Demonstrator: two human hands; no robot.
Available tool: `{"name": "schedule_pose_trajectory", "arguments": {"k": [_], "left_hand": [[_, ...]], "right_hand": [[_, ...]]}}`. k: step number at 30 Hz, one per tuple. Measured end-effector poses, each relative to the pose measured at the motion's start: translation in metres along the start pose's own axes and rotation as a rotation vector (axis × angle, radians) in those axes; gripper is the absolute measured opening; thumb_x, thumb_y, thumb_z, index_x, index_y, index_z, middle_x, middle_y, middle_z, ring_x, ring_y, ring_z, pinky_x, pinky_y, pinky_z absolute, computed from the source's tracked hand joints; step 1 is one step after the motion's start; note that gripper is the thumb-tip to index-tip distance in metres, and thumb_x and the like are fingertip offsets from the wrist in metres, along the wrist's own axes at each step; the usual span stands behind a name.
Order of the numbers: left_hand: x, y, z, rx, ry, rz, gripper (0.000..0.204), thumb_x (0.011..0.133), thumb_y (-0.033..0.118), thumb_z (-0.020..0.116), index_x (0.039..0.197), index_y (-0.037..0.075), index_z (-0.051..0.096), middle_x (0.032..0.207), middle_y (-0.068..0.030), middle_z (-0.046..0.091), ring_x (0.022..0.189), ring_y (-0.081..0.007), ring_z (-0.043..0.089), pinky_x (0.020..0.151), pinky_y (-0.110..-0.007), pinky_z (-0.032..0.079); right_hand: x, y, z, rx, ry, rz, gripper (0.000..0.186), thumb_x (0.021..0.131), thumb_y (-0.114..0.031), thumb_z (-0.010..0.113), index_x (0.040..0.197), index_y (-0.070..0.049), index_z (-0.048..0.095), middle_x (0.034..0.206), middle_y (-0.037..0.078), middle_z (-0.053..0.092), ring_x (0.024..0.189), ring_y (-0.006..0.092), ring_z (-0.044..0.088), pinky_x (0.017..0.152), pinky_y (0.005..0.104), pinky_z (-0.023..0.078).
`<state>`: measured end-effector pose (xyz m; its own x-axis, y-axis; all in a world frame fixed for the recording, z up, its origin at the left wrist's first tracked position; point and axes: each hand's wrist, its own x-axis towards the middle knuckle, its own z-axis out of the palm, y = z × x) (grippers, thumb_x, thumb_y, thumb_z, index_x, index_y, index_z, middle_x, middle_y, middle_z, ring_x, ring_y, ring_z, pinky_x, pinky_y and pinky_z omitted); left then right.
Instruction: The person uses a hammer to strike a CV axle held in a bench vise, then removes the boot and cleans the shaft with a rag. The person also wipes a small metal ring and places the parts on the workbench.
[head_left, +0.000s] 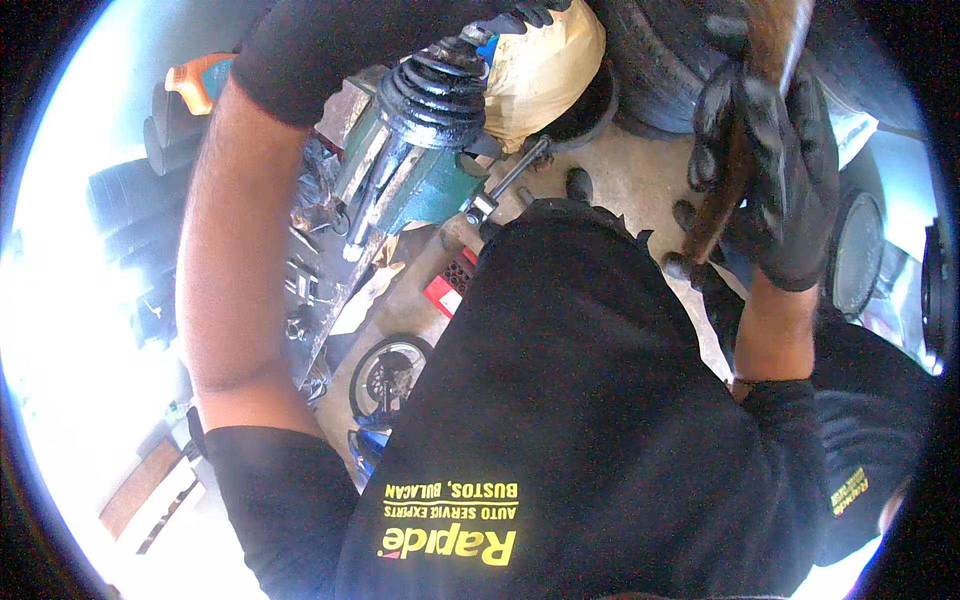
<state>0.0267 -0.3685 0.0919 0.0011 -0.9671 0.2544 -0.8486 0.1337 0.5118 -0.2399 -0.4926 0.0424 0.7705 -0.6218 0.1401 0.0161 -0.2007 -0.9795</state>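
My left hand (515,22), in a black glove, reaches over to the top edge, partly cut off, fingers curled beside the upper end of a greasy axle joint (425,95) with a ribbed black boot. What those fingers grip is unclear. The joint sits at a green bench vise (425,190), its shaft pointing down. At the upper right, my right hand (760,170), also gloved, is closed around a long brown bar (718,215), possibly a wooden handle, with a lighter upper part running out of view.
Another person in dark clothing (865,430) is at my right. Tires (655,60) and a tan sack (545,70) lie at the top. A metal bar tool (510,180), red case (440,295), small wheel (390,375) and orange-handled object (190,85) surround the work.
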Motion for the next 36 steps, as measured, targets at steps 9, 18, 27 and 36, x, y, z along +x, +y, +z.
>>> {"name": "schedule_pose_trajectory", "arguments": {"k": [9,18,27,36], "left_hand": [[-0.003,-0.008,0.001,0.121,-0.017,0.085,0.026,0.09,0.019,0.077,0.11,0.005,0.069,0.084,-0.0154,0.07,0.075,-0.0307,0.069,0.072,-0.041,0.053],[-0.001,-0.001,-0.002,0.059,-0.066,0.018,0.023,0.09,0.017,0.076,0.108,0.004,0.069,0.084,-0.0156,0.07,0.074,-0.0282,0.069,0.072,-0.04,0.054],[0.004,0.001,-0.004,0.008,-0.123,-0.04,0.023,0.09,0.016,0.076,0.108,0.003,0.07,0.084,-0.0174,0.07,0.075,-0.0314,0.07,0.073,-0.042,0.055],[0.003,-0.003,-0.003,0.097,-0.115,-0.03,0.02,0.089,0.017,0.076,0.1,0.001,0.072,0.088,-0.0204,0.07,0.08,-0.037,0.069,0.075,-0.045,0.055]], "right_hand": [[0.005,-0.021,-0.025,-0.141,-0.064,0.227,0.045,0.106,-0.035,0.057,0.135,-0.001,0.059,0.1,0.006,0.068,0.07,0.0133,0.061,0.059,0.0249,0.047],[0.003,-0.017,-0.043,-0.099,-0.167,0.257,0.041,0.108,-0.031,0.053,0.136,-0.001,0.059,0.103,0.005,0.072,0.072,0.0077,0.064,0.054,0.0201,0.042],[0.043,-0.009,-0.055,-1.142,-0.229,-1.017,0.04,0.105,-0.025,0.062,0.137,-0.001,0.061,0.101,0.002,0.069,0.069,0.006,0.06,0.054,0.0186,0.041],[0.028,-0.005,-0.063,-0.514,-0.176,-0.222,0.044,0.109,-0.028,0.054,0.145,-0.004,0.054,0.118,0.011,0.069,0.066,0.0074,0.06,0.053,0.0207,0.045]]}}
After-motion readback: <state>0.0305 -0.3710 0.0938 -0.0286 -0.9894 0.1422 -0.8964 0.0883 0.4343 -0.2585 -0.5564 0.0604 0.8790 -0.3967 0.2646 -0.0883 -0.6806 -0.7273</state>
